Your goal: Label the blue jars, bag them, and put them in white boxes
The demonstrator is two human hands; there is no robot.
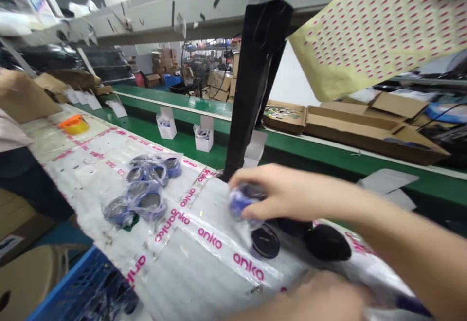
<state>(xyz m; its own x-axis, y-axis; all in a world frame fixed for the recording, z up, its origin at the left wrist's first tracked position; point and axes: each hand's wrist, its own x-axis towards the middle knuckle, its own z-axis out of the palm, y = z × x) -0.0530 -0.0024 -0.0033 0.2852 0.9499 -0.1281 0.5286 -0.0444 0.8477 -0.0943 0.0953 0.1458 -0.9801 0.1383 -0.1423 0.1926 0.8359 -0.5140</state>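
My right hand (264, 192) reaches in from the right, its thumb and fingers closed round a blue and black item in a clear plastic bag (238, 205). Just below it, a round black piece (265, 241) lies on the table, with another dark oval piece (327, 242) to its right. My left hand (321, 296) is low in the picture, smeared by motion, so its fingers cannot be made out. Farther left sits a cluster of similar blue and black items in clear bags (149, 199).
The table (204, 272) is covered with white sheeting and pink-printed tape. Behind it runs a green conveyor (146, 125) with small open white boxes (204, 138). A black post (251, 82) stands close by; a yellow sticker sheet (379, 34) hangs upper right. A blue crate (69, 287) is lower left.
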